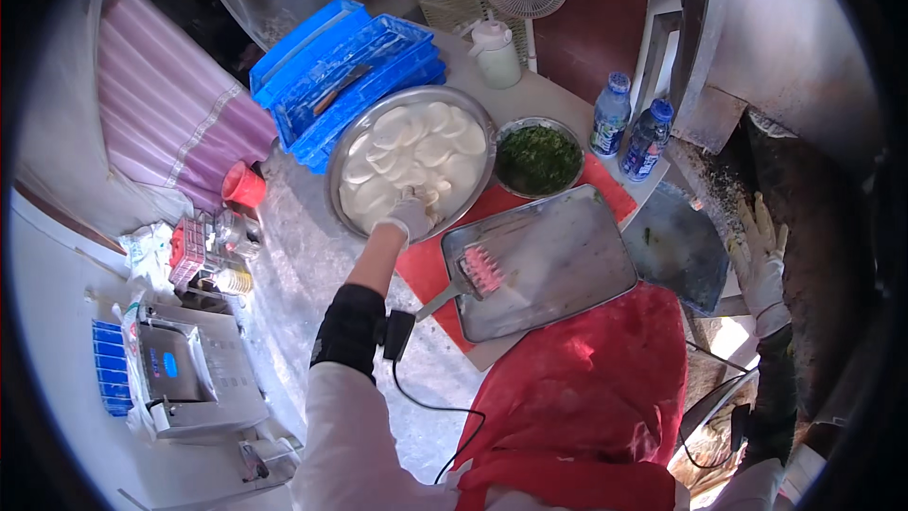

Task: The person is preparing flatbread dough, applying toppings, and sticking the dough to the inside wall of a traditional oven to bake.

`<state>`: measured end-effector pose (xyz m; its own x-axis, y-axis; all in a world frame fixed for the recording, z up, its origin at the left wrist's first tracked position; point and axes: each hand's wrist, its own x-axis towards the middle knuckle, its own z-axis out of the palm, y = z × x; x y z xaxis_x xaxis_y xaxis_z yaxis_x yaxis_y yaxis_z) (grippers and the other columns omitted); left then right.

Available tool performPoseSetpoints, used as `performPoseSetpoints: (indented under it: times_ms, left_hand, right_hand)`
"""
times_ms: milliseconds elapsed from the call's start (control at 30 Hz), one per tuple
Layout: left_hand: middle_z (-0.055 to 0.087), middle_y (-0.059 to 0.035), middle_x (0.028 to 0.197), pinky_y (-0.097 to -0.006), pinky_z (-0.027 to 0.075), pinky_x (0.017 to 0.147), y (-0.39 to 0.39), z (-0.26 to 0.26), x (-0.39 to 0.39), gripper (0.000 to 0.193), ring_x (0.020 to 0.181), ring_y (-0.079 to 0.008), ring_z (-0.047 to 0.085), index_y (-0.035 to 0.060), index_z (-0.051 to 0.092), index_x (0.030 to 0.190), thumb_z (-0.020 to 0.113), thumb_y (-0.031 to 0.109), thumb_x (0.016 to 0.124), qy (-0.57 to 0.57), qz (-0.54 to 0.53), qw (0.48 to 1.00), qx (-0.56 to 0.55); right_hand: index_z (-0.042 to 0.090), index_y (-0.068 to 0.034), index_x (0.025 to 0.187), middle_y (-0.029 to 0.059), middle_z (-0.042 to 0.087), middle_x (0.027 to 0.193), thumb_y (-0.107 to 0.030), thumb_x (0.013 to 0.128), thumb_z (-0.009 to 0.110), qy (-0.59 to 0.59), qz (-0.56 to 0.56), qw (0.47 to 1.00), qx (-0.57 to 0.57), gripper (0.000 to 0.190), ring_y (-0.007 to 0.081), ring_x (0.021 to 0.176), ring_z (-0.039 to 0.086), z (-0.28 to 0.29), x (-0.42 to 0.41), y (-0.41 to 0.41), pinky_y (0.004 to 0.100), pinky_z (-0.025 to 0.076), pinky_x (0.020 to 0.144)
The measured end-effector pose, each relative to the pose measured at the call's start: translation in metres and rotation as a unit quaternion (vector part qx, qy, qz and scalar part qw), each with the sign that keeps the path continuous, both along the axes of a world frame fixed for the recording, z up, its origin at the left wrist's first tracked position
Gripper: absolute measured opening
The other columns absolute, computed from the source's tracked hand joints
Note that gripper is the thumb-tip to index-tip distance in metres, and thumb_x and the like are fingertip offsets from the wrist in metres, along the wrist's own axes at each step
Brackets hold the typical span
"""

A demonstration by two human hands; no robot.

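My left hand (413, 216), in a whitish glove, reaches into a large round metal basin (489, 169) filled with flattened, overlapping pieces of pale dough (397, 131). Its fingers touch dough near the basin's front rim; whether they grip a piece is hard to tell. Far to the right, my gloved right hand (761, 248) is spread with its fingers apart and nothing in it, beyond the table. Between the hands lies a rectangular metal tray (560, 262), with a pink spiked roller (482, 271) on its left part. Behind the tray stands a bowl of chopped greens (539, 158).
Stacked blue plastic crates (305, 64) stand behind the basin, the upper one holding a wooden-handled tool (326, 101). Two bottles (647, 140) and a lidded jug (496, 60) stand at the table's back. A red cup (244, 184) and a metal appliance (206, 369) are at left.
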<state>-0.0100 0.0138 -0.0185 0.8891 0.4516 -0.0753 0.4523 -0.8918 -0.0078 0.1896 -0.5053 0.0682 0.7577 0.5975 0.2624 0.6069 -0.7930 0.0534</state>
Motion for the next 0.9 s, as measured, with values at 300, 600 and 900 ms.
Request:
performPoseSetpoints:
  times_ms: [300,600,900]
  left_hand:
    - [0.060,-0.0122,0.107,-0.0344,0.049,0.083,0.011,0.034,0.017,0.035,0.096,-0.0231,0.059,0.0054,0.052,0.118,0.055,0.018,0.086,-0.054,0.219,0.883,-0.412]
    - [0.057,-0.0114,0.111,-0.0357,0.050,0.087,0.024,0.022,-0.037,0.029,0.101,-0.0232,0.057,0.0007,0.049,0.114,0.051,0.000,0.085,-0.456,0.147,0.488,-0.729]
    - [0.065,-0.0066,0.092,-0.0284,0.046,0.075,-0.154,-0.019,0.037,0.025,0.083,-0.0125,0.057,0.0049,0.063,0.102,0.059,0.024,0.086,-0.209,0.022,0.778,-0.592]
  right_hand:
    - [0.032,-0.012,0.138,0.0143,0.024,0.145,-0.025,0.087,0.054,0.024,0.018,0.999,-0.038,0.057,0.0307,0.132,0.028,-0.008,-0.007,-0.022,0.0515,0.009,0.108]
    - [0.042,-0.014,0.132,0.0170,0.035,0.139,-0.029,0.084,0.056,0.046,0.073,0.996,0.029,0.052,0.0318,0.127,0.035,0.000,-0.008,-0.002,0.0532,0.015,0.107]
    - [0.046,-0.009,0.125,0.0228,0.036,0.135,-0.034,0.084,0.054,0.087,0.153,0.984,0.033,0.049,0.0355,0.126,0.036,-0.032,-0.018,0.033,0.0591,0.015,0.104]
